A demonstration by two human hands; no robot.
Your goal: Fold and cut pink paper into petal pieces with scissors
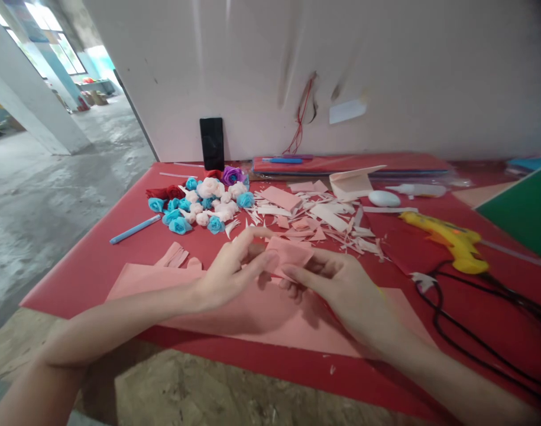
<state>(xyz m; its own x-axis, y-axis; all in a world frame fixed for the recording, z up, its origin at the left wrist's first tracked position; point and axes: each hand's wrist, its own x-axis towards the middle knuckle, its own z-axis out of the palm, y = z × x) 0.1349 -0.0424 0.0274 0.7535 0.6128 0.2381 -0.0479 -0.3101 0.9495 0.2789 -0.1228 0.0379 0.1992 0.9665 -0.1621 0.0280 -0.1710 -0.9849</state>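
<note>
A small pink paper piece (292, 251) is pinched between both of my hands. My left hand (239, 266) grips its left side, thumb on top. My right hand (332, 278) has its lower right edge between thumb and fingers. Below them a large pink paper sheet (199, 307) lies on the red tabletop. Cut paper scraps (327, 213) are heaped just beyond my hands. Left of the heap sits a cluster of blue, white, red and purple paper flowers (208, 201). Narrow pink paper strips (175, 255) rest at the sheet's upper left edge.
A yellow glue gun (452, 239) with a black cord (439, 313) lies at the right. A blue pen (135, 229) is at the left. A black phone (212, 144) leans on the white panel (252, 71). A white egg-shaped object (384, 198) and a green board (522, 207) are farther right.
</note>
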